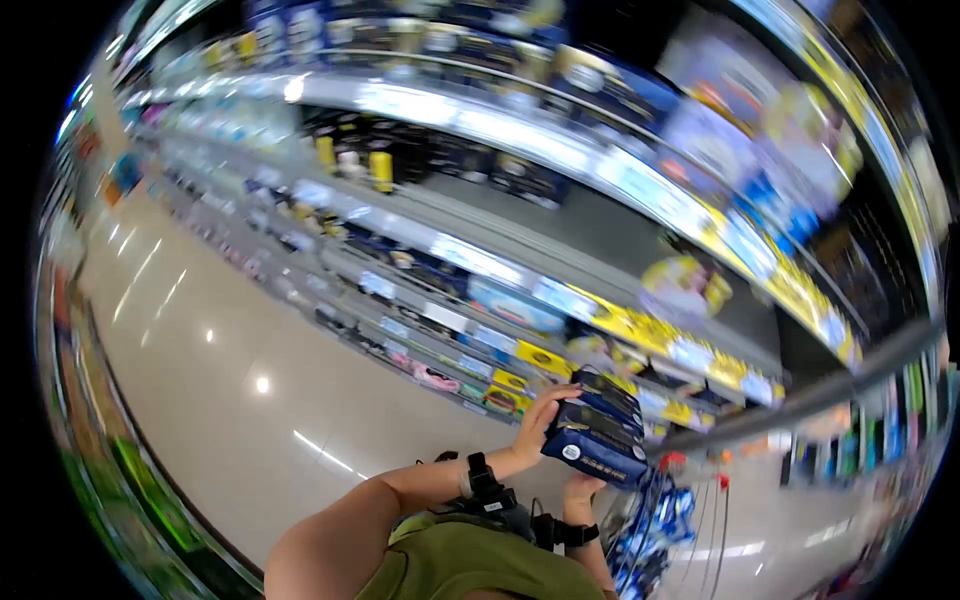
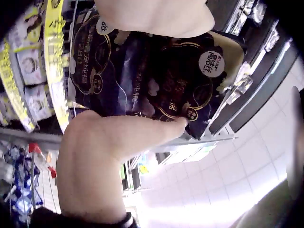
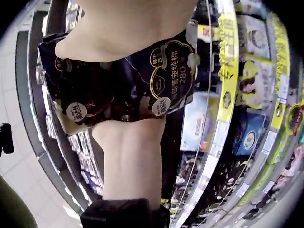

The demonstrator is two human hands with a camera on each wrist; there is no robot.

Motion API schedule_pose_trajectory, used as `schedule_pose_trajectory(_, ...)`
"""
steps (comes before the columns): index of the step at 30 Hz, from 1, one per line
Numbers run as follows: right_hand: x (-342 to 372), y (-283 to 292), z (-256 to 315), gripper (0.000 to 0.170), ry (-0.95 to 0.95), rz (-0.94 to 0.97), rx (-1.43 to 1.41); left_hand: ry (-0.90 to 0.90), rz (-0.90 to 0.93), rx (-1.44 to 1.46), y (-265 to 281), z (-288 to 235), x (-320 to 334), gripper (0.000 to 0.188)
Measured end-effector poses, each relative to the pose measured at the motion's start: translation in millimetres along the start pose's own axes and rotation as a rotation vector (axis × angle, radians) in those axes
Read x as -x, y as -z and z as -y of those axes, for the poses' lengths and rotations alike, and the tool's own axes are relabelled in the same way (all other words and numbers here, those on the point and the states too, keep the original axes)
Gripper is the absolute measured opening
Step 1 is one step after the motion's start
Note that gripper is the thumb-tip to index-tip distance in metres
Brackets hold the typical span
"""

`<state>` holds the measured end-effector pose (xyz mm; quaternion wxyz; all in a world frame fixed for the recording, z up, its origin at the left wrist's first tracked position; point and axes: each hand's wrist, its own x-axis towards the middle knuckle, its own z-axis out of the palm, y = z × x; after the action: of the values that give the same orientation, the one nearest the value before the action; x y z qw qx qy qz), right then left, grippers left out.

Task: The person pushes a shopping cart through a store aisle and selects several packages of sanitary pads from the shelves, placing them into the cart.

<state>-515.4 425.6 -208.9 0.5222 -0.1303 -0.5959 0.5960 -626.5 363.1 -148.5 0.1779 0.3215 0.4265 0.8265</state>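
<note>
Two dark navy packs of sanitary pads (image 1: 598,440), with gold lettering and round white labels, are held side by side between both hands in front of the body. My left hand (image 1: 537,428) grips them from one side; in the left wrist view it covers their upper edge. From the other side my right hand (image 1: 580,488) grips the packs, its thumb (image 2: 161,128) lying along their edge in the left wrist view. The number 280 shows on one pack (image 3: 178,76) in the right wrist view. Parts of both packs are hidden behind the hands.
Long store shelves (image 1: 480,200) with packaged goods and yellow price strips (image 1: 640,330) run across the front. A wire cart (image 1: 715,500) holding blue-and-white packages (image 1: 665,530) stands near my right hand. Tiled aisle floor (image 1: 230,370) stretches to the left.
</note>
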Motion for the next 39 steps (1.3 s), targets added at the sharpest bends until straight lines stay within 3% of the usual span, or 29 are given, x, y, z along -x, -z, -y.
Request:
schedule_pose_trajectory(2, 20.6, 34.2, 8.7, 0.051, -0.063, -0.111, -0.042, 0.032, 0.019, -0.113, -28.0, 6.2, 20.4, 0.038)
schedule_pose_trajectory(4, 28.9, 68.6, 15.4, 0.051, -0.095, -0.255, -0.074, 0.291, 0.037, 0.154, -58.0, 34.5, 39.3, 0.04)
schedule_pose_trajectory(6, 31.2, 106.5, 27.2, 0.052, -0.103, -0.408, -0.064, 0.309, 0.092, 0.119, -104.2, 43.7, 50.3, 0.042)
schedule_pose_trajectory(7, 30.4, 115.9, 50.5, 0.052, -0.14, -0.526, -0.019, 0.45, 0.152, 0.17, -119.7, 58.0, 61.0, 0.042)
schedule_pose_trajectory(10, 34.9, 173.0, 82.2, 0.051, -0.148, -0.82, -0.084, 0.378, 0.326, 0.019, -180.4, 103.7, 94.3, 0.039)
schedule_pose_trajectory(12, 51.3, 226.7, 92.8, 0.051, -0.105, -0.825, 0.17, 0.518, 0.369, -0.171, -220.9, 129.7, 123.8, 0.037)
schedule_pose_trajectory(13, 55.8, 250.5, 98.3, 0.05, -0.285, -1.02, 0.434, 0.438, 0.482, -0.292, -238.4, 149.1, 134.3, 0.037)
schedule_pose_trajectory(16, 89.4, 320.8, 111.2, 0.053, -0.45, -1.043, 0.642, 0.858, 0.522, -0.217, -290.2, 192.9, 181.4, 0.043)
schedule_pose_trajectory(18, 109.5, 359.1, 119.6, 0.057, -0.579, -1.094, 0.556, 1.173, 0.504, -0.116, -315.1, 223.2, 212.1, 0.047)
schedule_pose_trajectory(19, 127.6, 385.2, 113.3, 0.056, -0.588, -1.135, 0.502, 1.29, 0.579, 0.071, -320.1, 252.7, 232.5, 0.049)
schedule_pose_trajectory(20, 143.5, 404.5, 109.3, 0.055, -0.598, -1.174, 0.446, 1.416, 0.622, 0.011, -329.0, 265.5, 244.5, 0.052)
schedule_pose_trajectory(22, 162.1, 425.4, 116.3, 0.054, -0.59, -1.216, 0.308, 1.387, 0.775, -0.206, -347.4, 249.9, 256.5, 0.049)
schedule_pose_trajectory(24, 179.2, 438.5, 115.3, 0.054, -0.575, -1.231, 0.346, 1.393, 0.89, -0.309, -358.9, 244.7, 270.6, 0.057)
schedule_pose_trajectory(26, 208.6, 462.0, 92.7, 0.053, -0.589, -1.229, 0.252, 1.346, 1.035, -0.261, -366.3, 235.6, 274.2, 0.064)
schedule_pose_trajectory(28, 216.3, 469.6, 89.9, 0.051, -0.617, -1.196, 0.097, 1.435, 0.971, -0.336, -371.9, 230.7, 283.2, 0.069)
schedule_pose_trajectory(29, 219.9, 473.1, 87.8, 0.05, -0.62, -1.159, 0.056, 1.383, 0.951, -0.376, -369.0, 244.1, 293.1, 0.072)
schedule_pose_trajectory(30, 224.4, 475.8, 85.4, 0.049, -0.624, -1.123, 0.014, 1.28, 1.125, -0.388, -363.1, 262.8, 294.8, 0.074)
schedule_pose_trajectory(33, 236.3, 482.9, 77.2, 0.049, -0.667, -1.152, 0.346, 1.23, 1.11, -0.492, -356.3, 278.6, 308.9, 0.072)
schedule_pose_trajectory(34, 239.5, 484.9, 75.2, 0.049, -0.726, -1.173, 0.409, 0.93, 1.198, -0.718, -357.4, 271.0, 304.1, 0.07)
schedule_pose_trajectory(36, 242.5, 487.6, 78.9, 0.043, -0.756, -1.152, 0.451, 1.032, 1.324, -0.405, -344.0, 290.1, 300.0, 0.068)
schedule_pose_trajectory(37, 242.6, 485.8, 85.1, 0.04, -0.724, -1.109, 0.473, 0.976, 1.318, -0.534, -347.5, 251.3, 281.2, 0.065)
schedule_pose_trajectory(39, 241.3, 473.4, 107.6, 0.035, -0.687, -1.068, 0.402, 0.946, 1.284, -0.499, -327.4, 245.5, 273.6, 0.062)
